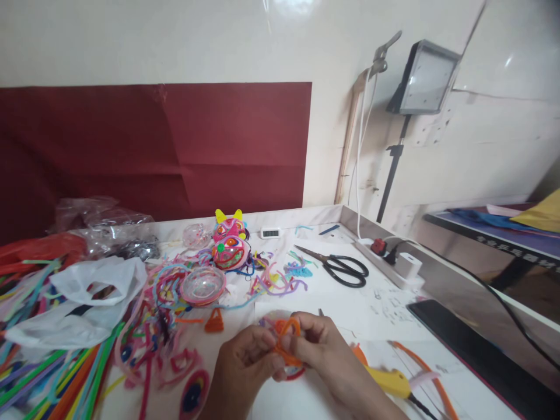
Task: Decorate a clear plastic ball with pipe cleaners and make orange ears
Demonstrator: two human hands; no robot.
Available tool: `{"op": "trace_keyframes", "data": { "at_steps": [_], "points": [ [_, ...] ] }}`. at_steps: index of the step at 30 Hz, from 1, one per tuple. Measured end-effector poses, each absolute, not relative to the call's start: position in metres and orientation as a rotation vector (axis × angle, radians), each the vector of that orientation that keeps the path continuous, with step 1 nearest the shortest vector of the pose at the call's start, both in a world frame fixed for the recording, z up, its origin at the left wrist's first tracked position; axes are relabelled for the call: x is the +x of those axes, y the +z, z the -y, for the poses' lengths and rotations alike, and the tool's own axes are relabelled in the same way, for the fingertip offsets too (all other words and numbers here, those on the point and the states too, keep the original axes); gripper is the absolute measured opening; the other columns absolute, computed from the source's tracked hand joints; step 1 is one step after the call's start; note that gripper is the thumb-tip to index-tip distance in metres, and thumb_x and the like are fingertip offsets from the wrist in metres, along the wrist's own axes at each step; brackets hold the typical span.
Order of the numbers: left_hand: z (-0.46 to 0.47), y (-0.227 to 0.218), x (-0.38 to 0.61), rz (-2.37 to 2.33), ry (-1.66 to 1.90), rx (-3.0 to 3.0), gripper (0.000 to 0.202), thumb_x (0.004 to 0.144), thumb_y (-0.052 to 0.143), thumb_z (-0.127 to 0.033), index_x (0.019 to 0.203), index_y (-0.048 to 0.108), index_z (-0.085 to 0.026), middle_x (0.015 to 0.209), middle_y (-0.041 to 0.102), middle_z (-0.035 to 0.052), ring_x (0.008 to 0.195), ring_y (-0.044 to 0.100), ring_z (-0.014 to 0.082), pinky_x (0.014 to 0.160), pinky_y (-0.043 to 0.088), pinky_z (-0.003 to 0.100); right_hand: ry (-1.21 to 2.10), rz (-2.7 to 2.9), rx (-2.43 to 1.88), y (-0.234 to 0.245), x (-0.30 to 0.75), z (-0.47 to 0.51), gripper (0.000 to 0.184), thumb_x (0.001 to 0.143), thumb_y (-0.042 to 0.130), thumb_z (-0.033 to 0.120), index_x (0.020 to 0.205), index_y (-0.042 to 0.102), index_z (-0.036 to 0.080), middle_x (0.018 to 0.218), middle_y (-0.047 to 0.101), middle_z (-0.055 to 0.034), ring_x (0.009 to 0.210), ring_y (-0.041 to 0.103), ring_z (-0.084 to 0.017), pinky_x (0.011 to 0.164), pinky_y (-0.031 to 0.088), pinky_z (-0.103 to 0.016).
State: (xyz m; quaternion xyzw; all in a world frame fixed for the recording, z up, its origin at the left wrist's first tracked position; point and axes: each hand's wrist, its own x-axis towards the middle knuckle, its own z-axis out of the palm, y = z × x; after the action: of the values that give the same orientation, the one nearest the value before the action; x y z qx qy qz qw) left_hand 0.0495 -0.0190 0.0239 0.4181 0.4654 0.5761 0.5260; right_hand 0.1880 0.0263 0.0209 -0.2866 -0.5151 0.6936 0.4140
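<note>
My left hand (247, 364) and my right hand (317, 341) meet at the front middle of the table. Both pinch an orange pipe cleaner (291, 350), bent into a loop whose top rises by my right fingers. Beneath them, partly hidden, lies a round piece with a red rim (294, 371). To the left sits a small orange bent pipe-cleaner piece (214, 321). By my right forearm is a yellow-handled tool with a cord (387, 380), its tip hidden, and a loose orange strip (431, 379).
Black-handled scissors (345, 268) lie behind my hands. Colourful figures (230, 248), a clear round dish (203, 286) and heaped pipe cleaners (74, 379) fill the left, with a white plastic bag (100, 297). At right are a black slab-like device (476, 356) and a power strip (394, 268).
</note>
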Motion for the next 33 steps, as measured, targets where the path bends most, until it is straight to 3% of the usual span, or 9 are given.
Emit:
{"op": "trace_keyframes", "data": {
  "at_steps": [5, 19, 29, 33],
  "points": [
    [0.018, 0.021, 0.047, -1.155, 1.37, 1.022, 0.021, 0.057, 0.079, -0.022, 0.064, 0.06, -0.017, 0.048, 0.065, -0.0021, 0.045, 0.06, 0.0128, 0.05, 0.049, 0.023, 1.749, 1.311, -0.743, 0.028, 0.189, -0.024, 0.033, 0.063, 0.074, 0.045, 0.062, 0.058, 0.016, 0.051, 0.057, 0.0023, 0.048, 0.053, -0.012, 0.051, 0.04, -0.023],
    [0.019, 0.024, 0.051, -1.021, 1.384, 1.061, 0.032, 0.065, 0.076, -0.042, 0.076, 0.062, -0.016, 0.052, 0.067, -0.0007, 0.044, 0.061, 0.0115, 0.048, 0.048, 0.021, 1.816, 1.345, -0.593, 0.041, 0.191, -0.019, 0.04, 0.069, 0.069, 0.055, 0.07, 0.055, 0.017, 0.053, 0.062, 0.0, 0.051, 0.061, -0.016, 0.055, 0.045, -0.027],
    [0.015, 0.02, 0.043, -1.104, 1.219, 1.011, 0.035, 0.066, 0.072, -0.049, 0.068, 0.064, -0.015, 0.045, 0.066, 0.002, 0.04, 0.06, 0.0125, 0.045, 0.047, 0.021, 1.688, 1.372, -0.75, 0.028, 0.191, -0.025, 0.048, 0.059, 0.074, 0.059, 0.065, 0.062, 0.014, 0.049, 0.056, 0.0015, 0.047, 0.053, -0.012, 0.05, 0.041, -0.025],
    [0.017, 0.023, 0.041, -1.172, 1.233, 1.181, 0.03, 0.073, 0.067, -0.045, 0.069, 0.064, -0.015, 0.045, 0.066, 0.001, 0.043, 0.06, 0.0133, 0.048, 0.048, 0.022, 1.718, 1.372, -0.693, 0.03, 0.19, -0.024, 0.048, 0.059, 0.074, 0.06, 0.064, 0.062, 0.014, 0.047, 0.054, 0.0016, 0.046, 0.051, -0.012, 0.052, 0.043, -0.027]
  ]
}}
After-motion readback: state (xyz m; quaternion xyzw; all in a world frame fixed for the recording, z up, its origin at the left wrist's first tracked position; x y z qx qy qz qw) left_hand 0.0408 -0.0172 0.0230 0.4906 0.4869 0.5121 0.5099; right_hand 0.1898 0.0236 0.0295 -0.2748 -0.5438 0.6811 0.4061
